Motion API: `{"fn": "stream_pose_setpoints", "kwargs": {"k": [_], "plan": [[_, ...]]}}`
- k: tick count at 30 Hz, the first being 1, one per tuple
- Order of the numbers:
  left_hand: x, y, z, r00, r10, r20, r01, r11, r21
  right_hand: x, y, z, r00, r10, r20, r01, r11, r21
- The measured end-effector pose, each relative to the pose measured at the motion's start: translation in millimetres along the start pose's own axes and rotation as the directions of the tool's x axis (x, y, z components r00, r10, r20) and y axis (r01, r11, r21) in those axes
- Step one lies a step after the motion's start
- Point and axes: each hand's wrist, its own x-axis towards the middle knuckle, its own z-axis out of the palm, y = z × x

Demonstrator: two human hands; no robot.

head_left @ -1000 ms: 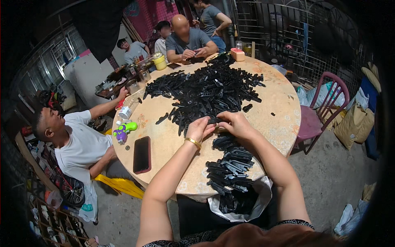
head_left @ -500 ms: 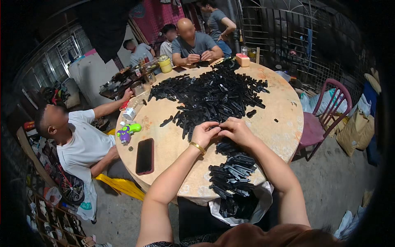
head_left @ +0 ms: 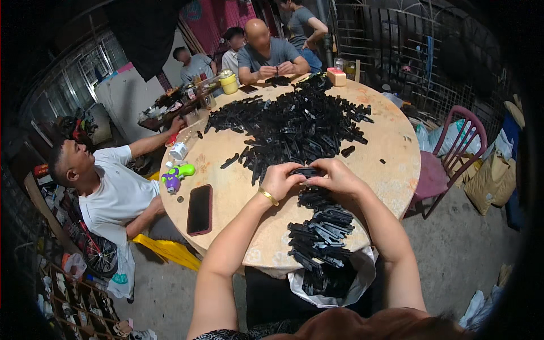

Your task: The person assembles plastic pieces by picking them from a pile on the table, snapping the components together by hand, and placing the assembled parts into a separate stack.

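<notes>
Between my left hand [head_left: 280, 181] and my right hand [head_left: 339, 180] is a narrow black plastic piece [head_left: 307, 171], pinched by the fingers of both at its two ends. What kind of part it is, I cannot make out. Beyond my hands a large heap of similar black pieces [head_left: 294, 124] spreads over the round table [head_left: 391, 170]. Nearer to me, below my hands, a smaller row of black pieces [head_left: 320, 229] lies at the table edge. Under that edge a white sack [head_left: 365, 277] hangs open with more black pieces inside.
A phone [head_left: 199, 209], a green and purple toy [head_left: 177, 177] and a clear bottle [head_left: 179, 150] lie on the left side. A person in white [head_left: 119, 192] sits there. Across the table another person [head_left: 272, 59] handles black pieces. A maroon chair [head_left: 433, 173] stands to the right.
The black piece now shows between my hands, which have parted slightly; before, my fingers hid it. The person across the table has raised their hands slightly. The view has shifted a little.
</notes>
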Motion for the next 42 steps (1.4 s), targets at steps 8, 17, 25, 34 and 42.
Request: {"fn": "stream_pose_setpoints", "kwargs": {"k": [8,17,25,34,42], "plan": [[-0.3,5.5,1.2,0.978,0.159,-0.132,-0.149,0.985,0.083,-0.7,-10.7,-2.5,0.977,-0.181,-0.114,0.162,0.974,-0.161],[-3.2,13.4,1.0,0.973,0.185,-0.140,-0.165,0.976,0.142,0.3,-1.1,3.7,0.928,-0.308,-0.208,0.255,0.934,-0.249],[-0.5,-0.4,3.4,0.994,0.070,-0.089,-0.084,0.982,-0.169,1.1,0.9,3.5,0.917,-0.353,-0.185,0.278,0.899,-0.339],[-7.7,14.5,16.0,0.968,0.220,0.123,-0.199,0.966,-0.164,3.5,65.3,-50.5,0.850,0.089,-0.519,-0.280,0.911,-0.302],[-8.0,16.1,8.7,0.961,0.013,0.277,0.064,0.962,-0.267,6.2,72.8,-37.8,0.889,0.283,-0.359,-0.454,0.634,-0.625]]}}
